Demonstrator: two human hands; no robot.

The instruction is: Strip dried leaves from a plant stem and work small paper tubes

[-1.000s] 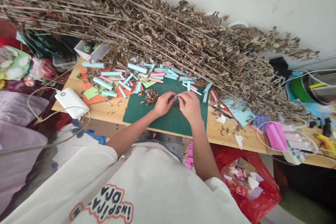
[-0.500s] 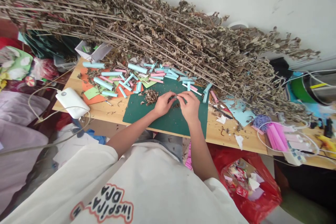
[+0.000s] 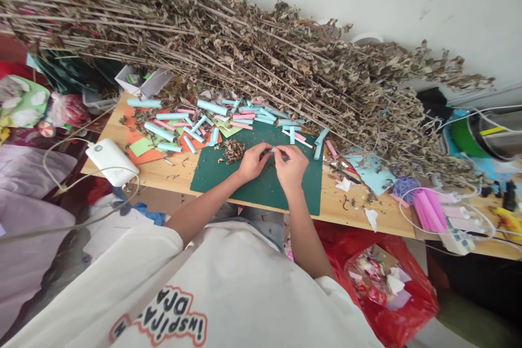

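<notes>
Over the green cutting mat (image 3: 228,182), my left hand (image 3: 253,162) and my right hand (image 3: 290,166) meet fingertip to fingertip. Both are closed in a pinch around something small, mostly hidden by the fingers; I cannot make out what it is. A small heap of crumbled dry leaves (image 3: 234,150) lies on the mat just left of my left hand. Behind my hands, rolled blue paper tubes (image 3: 212,107) and pink paper tubes (image 3: 243,116) are scattered, some on the mat's far edge.
A huge bundle of dried leafy stalks (image 3: 228,38) spans the back of the wooden table (image 3: 163,178). At left lies a white power bank (image 3: 112,162) with a cable. A pink paper stack (image 3: 430,211) sits at right; below hangs a red rubbish bag (image 3: 420,304).
My right hand has shifted very slightly, its fingers still pinched against those of my left hand. The view has moved a little; the things on the table stay put.
</notes>
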